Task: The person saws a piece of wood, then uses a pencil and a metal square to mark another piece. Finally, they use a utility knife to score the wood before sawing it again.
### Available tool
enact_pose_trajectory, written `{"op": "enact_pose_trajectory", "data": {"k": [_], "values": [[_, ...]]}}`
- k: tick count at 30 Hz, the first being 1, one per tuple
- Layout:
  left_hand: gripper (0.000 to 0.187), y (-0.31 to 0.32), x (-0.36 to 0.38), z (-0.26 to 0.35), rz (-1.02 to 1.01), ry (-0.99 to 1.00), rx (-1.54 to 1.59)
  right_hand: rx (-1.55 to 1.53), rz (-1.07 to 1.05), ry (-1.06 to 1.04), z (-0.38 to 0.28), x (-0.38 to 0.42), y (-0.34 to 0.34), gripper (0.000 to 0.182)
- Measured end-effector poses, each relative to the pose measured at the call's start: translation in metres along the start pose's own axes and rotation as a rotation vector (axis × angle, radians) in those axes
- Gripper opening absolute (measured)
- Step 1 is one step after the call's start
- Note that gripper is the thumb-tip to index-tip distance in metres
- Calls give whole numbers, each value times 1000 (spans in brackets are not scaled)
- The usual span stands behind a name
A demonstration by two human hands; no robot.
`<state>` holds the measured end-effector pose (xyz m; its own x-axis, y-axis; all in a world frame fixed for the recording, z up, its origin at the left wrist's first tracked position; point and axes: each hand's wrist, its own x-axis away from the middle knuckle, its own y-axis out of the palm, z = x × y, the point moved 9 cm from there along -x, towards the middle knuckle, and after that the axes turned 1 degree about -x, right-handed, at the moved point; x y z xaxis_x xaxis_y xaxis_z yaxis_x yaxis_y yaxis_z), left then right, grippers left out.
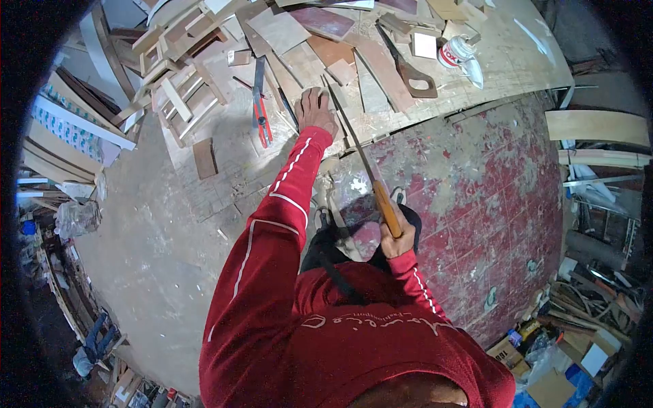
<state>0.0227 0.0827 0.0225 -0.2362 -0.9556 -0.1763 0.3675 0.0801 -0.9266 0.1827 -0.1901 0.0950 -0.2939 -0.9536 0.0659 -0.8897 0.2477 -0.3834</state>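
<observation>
saw (363,155) slants from the right hand (398,239) up to the front edge of the workbench (256,160), its blade narrowing toward the far end and passing just beside the left hand (317,113). the right fingers are clenched around the saw's orange-brown wooden handle, low in front of the person's body. the left fingers are stretched forward and slightly bent, lying over wood at the bench edge with no closed grip; how hard they press, i cannot tell.

to the left of the left hand, a red-handled tool (261,115) lies on the bench, and farther left is a small brown board (205,159), apart from the other wood. beyond that stand or lie slatted wooden frames (189,103); which, i cannot tell. past the left hand, flat wood pieces (280,29) overlap in a loose pile. to the right of the pile lies a second saw (413,76), its handle toward the person, and beyond it is a white tub (456,52) with red markings.
</observation>
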Motion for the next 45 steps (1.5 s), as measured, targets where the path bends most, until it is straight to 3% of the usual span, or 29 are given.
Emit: {"op": "enact_pose_trajectory", "data": {"k": [3,5,8,13,19,22,25,28,29,33,35,38,45], "values": [[59,2,0,1,10,-22,-1,19,57,-21,5,2,-4,56],[59,0,0,0,-11,-30,-6,-29,-89,184,4,2,1,54],[58,5,-1,-3,-6,-41,1,-6,-56,88,0,11,-9,55],[57,4,-1,0,-21,-44,-11,-54,-17,174,8,29,-20,52],[58,6,-7,-7,-10,-68,-50,56,27,-56,7,-11,-6,57],[59,2,-6,-1,73,5,-21,49,-79,90,14,-6,-2,56],[56,0,-5,-4,19,-48,-28,35,-16,-25,6,3,-3,54],[56,-2,-4,-6,14,-61,62,-17,-7,6,22,8,-5,54],[53,-3,-5,-8,110,-35,93,-18,-4,8,28,9,-5,54],[48,-7,-14,-9,152,-49,133,-78,8,20,38,15,-2,54],[39,-10,-19,-10,208,-125,-85,-76,5,30,38,18,-5,54],[33,-5,-26,-13,142,-143,-105,-46,-45,123,34,23,-4,56],[29,-16,-25,-8,247,-122,-187,0,1,-20,10,24,-14,53]]}}
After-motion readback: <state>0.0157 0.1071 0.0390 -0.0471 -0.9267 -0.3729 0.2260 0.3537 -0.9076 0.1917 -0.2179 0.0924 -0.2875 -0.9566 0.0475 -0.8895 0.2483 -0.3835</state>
